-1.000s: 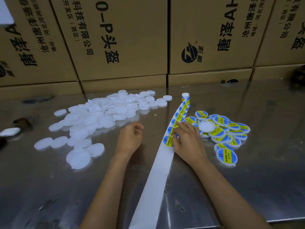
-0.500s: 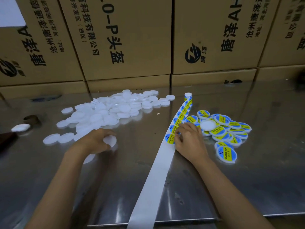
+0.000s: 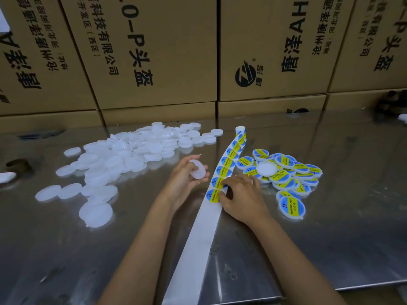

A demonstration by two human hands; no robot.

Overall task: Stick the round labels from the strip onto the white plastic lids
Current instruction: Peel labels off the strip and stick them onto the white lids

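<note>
Big wall of cardboard boxes across the whole back, 10 to 2 o'clock, black print on them. Everything else sits on a shiny steel table.

Biggest thing on the table is the heap of plain white lids at around 10-11 o'clock, spilling toward the near-left with a few loose ones at the edge of it. Next, the strip, running from 6 o'clock up the middle to a small roll at 12; its near half is bare white backing, and the far half carries a row of blue-and-yellow labels. At about 2 o'clock, just right of the strip, there's a pile of done lids with labels on, plus one blank lid lying on top.

Left hand is just left of the strip, fingers curled round a single lid held off the table, tilted up on edge. Right hand lies on the strip from the right, fingers curled down on the nearest labels; fingertips are right at a label's edge, can't tell if it's actually pinched up or only pressed.

Small dark ring over at 9 o'clock.
</note>
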